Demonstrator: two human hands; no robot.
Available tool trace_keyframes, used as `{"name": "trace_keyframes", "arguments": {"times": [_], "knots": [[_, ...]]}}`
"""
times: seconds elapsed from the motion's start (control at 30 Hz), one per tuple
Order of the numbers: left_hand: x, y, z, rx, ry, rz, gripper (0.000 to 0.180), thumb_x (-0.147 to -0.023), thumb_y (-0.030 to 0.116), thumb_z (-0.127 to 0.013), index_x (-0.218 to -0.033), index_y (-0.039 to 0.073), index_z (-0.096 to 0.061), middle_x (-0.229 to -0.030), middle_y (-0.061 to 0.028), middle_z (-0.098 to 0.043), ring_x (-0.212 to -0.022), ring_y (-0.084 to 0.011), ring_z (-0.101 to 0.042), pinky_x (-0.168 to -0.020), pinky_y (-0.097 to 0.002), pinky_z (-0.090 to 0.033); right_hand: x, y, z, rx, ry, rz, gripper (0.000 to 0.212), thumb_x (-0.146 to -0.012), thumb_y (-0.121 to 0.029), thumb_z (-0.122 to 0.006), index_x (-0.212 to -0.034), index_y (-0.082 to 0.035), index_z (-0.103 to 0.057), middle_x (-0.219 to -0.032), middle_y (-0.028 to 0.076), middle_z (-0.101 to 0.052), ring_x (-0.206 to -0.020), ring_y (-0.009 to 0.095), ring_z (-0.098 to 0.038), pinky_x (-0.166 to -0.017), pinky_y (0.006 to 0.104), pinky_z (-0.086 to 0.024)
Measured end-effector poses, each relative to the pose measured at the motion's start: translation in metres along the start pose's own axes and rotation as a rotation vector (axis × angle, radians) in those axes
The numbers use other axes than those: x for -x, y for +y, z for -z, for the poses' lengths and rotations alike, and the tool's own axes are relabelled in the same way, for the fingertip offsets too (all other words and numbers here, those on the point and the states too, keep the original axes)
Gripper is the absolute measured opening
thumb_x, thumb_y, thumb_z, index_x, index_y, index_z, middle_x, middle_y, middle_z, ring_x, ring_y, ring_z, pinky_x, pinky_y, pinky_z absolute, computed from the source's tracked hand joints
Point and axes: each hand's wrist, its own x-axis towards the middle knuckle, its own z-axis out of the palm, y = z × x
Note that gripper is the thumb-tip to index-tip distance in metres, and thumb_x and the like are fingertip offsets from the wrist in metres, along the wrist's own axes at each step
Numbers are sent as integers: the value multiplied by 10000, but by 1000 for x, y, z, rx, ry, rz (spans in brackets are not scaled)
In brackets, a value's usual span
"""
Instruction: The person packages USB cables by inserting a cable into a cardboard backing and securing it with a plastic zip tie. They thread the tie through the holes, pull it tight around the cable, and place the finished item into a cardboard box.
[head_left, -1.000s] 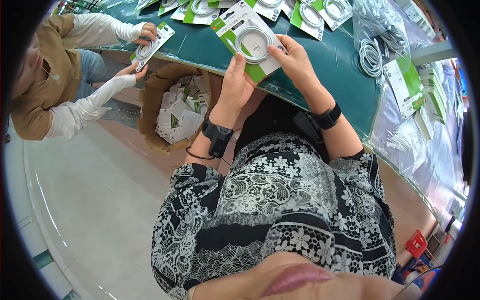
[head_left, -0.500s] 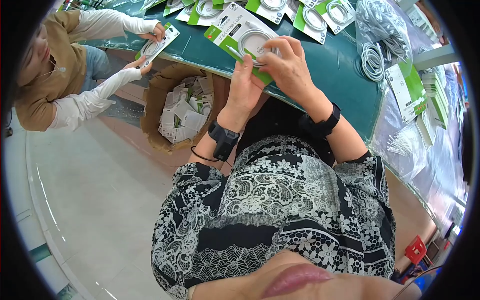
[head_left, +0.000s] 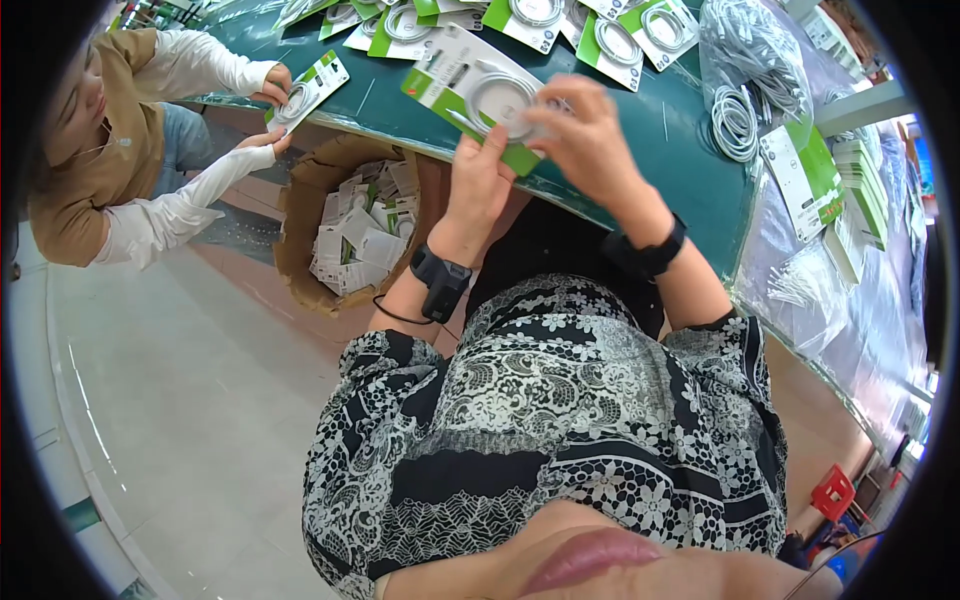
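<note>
Over the table, the left hand grips a carded cable, the right hand curled at its right, hold unclear.

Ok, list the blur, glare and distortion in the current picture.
Head view: the right hand is motion-blurred, the left hand crisper; same head view, print on the carded cable looks soft; again head view, glare whitens the plastic sheeting and fisheye bends the table edge.

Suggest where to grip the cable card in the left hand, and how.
Probably pinch the card front-to-back at its upper-left edge, coming from the far side: it looks thin and flat, and that edge is free of hands. The left hand holds the near edge; the right hand is at the cable coil on its face.
</note>
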Motion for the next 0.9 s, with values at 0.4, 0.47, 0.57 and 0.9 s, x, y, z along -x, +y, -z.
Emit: {"name": "trace_keyframes", "arguments": {"times": [0.4, 0.47, 0.57, 0.9], "knots": [[-17, 22, 87, 83, 106, -15, 350, -966, 108, -508, -1276, -45, -452, -1279, -147, -529, -1151, -279, -546, -994, -454, -471, 118, 58, 197, 107, 664, -718, 161, -917, -86, -609, -1067, -36, -639, -934, 41, -628, -785, 88, -603, -708, 224, -504], [-13, 25, 75, 1, 80, -28, 357, -967, 111, -505, -1279, -52, -446, -1278, -155, -529, -1142, -290, -553, -989, -454, -476, 138, 46, 216, 180, 727, -718, 161, -912, -73, -608, -1064, -33, -640, -872, 29, -638, -771, 89, -607, -697, 219, -502], [-13, 29, 66, -123, 52, -72, 363, -968, 116, -504, -1277, -65, -441, -1268, -167, -534, -1124, -302, -566, -976, -447, -488, 166, 34, 229, 314, 673, -822, 152, -910, -66, -604, -1053, -32, -642, -855, 25, -645, -762, 81, -607, -684, 214, -501], [-27, 33, 64, -251, 93, -53, 343, -949, 50, -513, -1261, -77, -449, -1263, -171, -543, -1153, -292, -554, -998, -432, -477, 236, 13, 263, 658, 288, -840, 115, -852, -13, -630, -967, -17, -630, -820, 75, -649, -734, 140, -628, -644, 254, -481]]}}
